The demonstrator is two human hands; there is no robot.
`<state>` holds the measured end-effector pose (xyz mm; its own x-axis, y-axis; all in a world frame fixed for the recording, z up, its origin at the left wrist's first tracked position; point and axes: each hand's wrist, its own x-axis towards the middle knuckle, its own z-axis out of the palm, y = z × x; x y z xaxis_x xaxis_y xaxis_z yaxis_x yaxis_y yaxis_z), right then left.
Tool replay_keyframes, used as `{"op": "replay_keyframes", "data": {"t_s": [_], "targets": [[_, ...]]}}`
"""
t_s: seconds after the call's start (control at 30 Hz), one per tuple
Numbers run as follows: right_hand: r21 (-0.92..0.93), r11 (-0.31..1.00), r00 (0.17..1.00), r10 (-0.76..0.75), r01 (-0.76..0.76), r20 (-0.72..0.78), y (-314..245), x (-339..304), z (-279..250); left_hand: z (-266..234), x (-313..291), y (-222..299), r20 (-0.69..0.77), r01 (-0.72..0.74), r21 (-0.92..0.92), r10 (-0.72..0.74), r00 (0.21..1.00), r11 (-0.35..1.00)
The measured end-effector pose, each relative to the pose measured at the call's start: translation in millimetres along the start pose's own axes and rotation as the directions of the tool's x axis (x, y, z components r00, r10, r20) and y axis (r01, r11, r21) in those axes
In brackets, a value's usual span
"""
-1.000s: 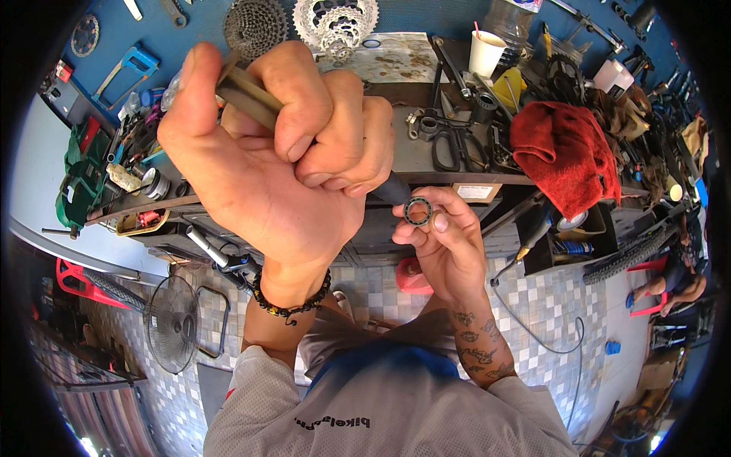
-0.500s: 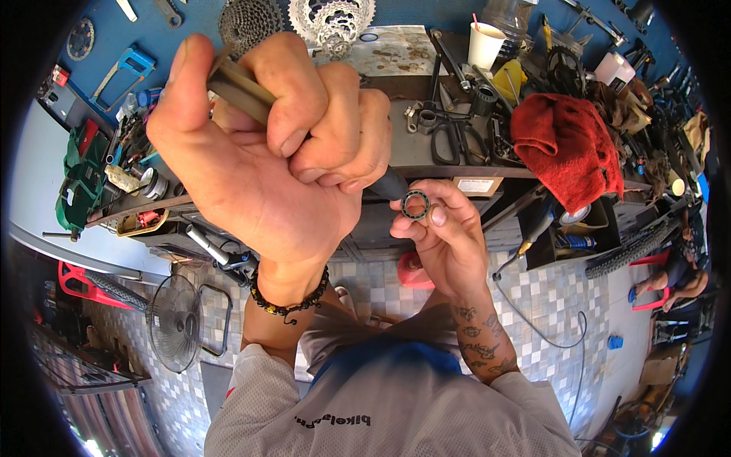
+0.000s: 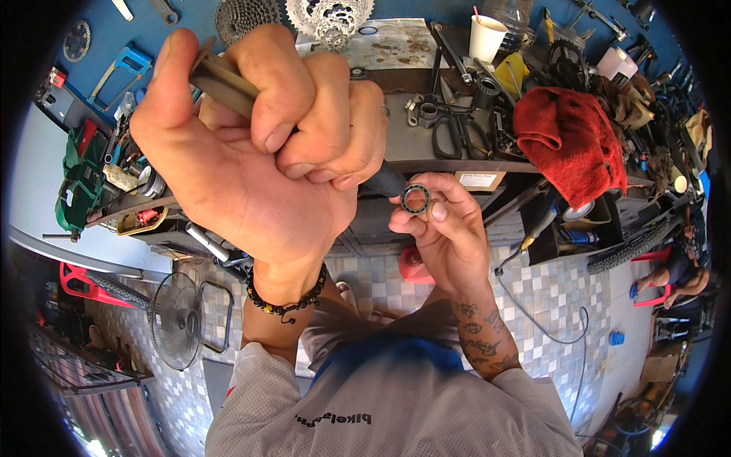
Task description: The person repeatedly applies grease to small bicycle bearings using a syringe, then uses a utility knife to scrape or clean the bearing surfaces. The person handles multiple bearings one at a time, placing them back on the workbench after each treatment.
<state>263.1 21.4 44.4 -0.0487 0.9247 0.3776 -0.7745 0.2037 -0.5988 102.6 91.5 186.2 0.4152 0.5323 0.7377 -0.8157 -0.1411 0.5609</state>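
Pinching a small ring (image 3: 403,199) by its edge in the right hand (image 3: 458,247), just left of the thumb tip (image 3: 439,212), and clasping a brownish bar (image 3: 226,87) in the curled left hand (image 3: 255,171).

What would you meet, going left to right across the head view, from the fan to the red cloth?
Fan → bracelet → ring held in the right grip → scissors → red cloth.
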Motion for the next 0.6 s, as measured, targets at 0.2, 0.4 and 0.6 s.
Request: {"op": "replay_keyframes", "data": {"t_s": [0.2, 0.4, 0.6], "targets": [[-0.004, 1.000, 1.000, -0.001, 0.001, -0.009, 0.9, -0.3, -0.6, -3.3, 0.0, 0.2, 0.026, 0.003, 0.005, -0.003, 1.000, 1.000], [0.004, 1.000, 1.000, -0.009, 0.009, -0.014, 2.1, -0.2, -0.4, -5.4, -0.5, 0.2, 0.045, 0.011, -0.008, -0.011, 0.999, 1.000], [0.016, 1.000, 1.000, -0.013, 0.014, -0.023, 2.0, -0.3, -0.5, -6.1, -1.6, 1.3, 0.057, 0.021, -0.022, -0.020, 0.998, 1.000]]}}
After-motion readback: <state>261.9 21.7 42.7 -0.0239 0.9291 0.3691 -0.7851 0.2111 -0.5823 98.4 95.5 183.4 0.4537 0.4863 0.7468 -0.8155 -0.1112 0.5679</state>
